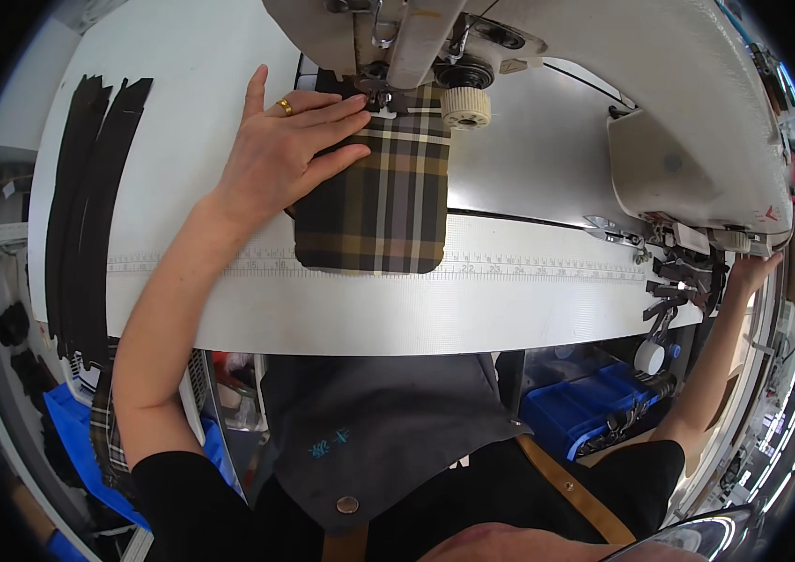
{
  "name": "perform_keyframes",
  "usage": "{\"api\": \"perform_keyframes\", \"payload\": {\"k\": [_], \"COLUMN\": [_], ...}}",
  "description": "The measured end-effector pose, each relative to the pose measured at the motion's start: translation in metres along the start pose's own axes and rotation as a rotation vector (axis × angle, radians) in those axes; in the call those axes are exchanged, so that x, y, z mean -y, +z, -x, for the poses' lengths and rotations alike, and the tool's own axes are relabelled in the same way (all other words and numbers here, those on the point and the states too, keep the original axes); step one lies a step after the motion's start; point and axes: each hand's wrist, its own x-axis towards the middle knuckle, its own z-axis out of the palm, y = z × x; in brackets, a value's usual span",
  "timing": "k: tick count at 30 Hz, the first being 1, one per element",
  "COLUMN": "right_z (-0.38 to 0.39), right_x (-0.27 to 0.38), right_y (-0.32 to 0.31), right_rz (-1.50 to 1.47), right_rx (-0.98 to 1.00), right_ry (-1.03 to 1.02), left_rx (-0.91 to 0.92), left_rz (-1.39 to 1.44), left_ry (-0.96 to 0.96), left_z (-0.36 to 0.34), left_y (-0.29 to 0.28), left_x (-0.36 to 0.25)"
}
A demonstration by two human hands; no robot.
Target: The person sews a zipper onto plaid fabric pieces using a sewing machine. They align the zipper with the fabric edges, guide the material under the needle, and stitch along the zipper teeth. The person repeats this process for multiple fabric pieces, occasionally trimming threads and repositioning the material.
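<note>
The left hand is pressing flat, fingers spread, on a rounded plaid fabric piece lying on the white tabletop under the sewing machine. Black zipper strips are lying far left. The right hand is reaching behind the machine's right end; its fingers are hidden, so I cannot tell their state.

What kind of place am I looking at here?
Most likely a sewing workshop: an industrial sewing machine stands over a plaid fabric piece held flat by the left hand, and black strips lie stacked on the table.
</note>
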Motion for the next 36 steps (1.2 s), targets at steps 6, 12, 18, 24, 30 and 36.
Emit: {"api": "perform_keyframes", "payload": {"k": [6, 12, 18, 24, 30, 36], "right_z": [-0.078, -0.050, 0.051, 0.047, -0.091, -0.055], "right_x": [0.072, 0.065, 0.037, 0.030, 0.070, 0.047], "right_y": [0.037, -0.016, 0.046, 0.042, 0.019, 0.023], "right_rz": [0.381, -0.030, -0.278, -0.246, 0.310, 0.118], "right_rx": [0.349, 0.234, -0.023, 0.023, 0.284, 0.097], "right_ry": [0.461, 0.360, 0.120, 0.231, 0.430, 0.291], "left_rx": [0.009, 0.001, 0.019, 0.028, 0.023, 0.024], "left_rz": [0.016, -0.007, -0.011, 0.037, 0.076, 0.060], "left_ry": [0.004, 0.041, 0.024, -0.003, -0.006, -0.019], "left_z": [-0.001, -0.004, -0.006, -0.001, -0.004, -0.003], "left_y": [0.001, 0.002, -0.001, -0.002, 0.001, -0.002], "left_x": [-0.001, 0.001, -0.002, 0.000, -0.001, -0.002]}}
